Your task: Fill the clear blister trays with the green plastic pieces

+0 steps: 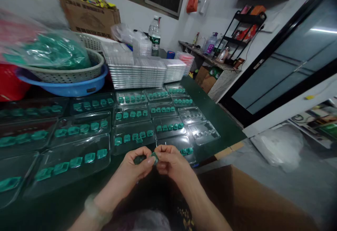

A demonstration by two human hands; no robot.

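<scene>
My left hand (135,166) and my right hand (172,161) meet at the table's near edge. Their fingers are pinched together on a small green translucent piece (155,158), mostly covered by the fingertips. Just beyond them lies a clear plastic tray (173,141) with a few teal pieces (186,151) at its right side. To the left, another clear tray (134,150) carries a row of teal pieces (127,138), one sitting out of line. More such trays cover the table in rows. Two at the right, including one tray (204,141), show only clear, colourless shapes.
Stacked clear trays (139,73) stand along the back of the dark green table (223,129). At back left, a blue basin (79,88) holds a colander (97,68) and bagged green pieces (58,52). An open cardboard box (252,196) is at my right.
</scene>
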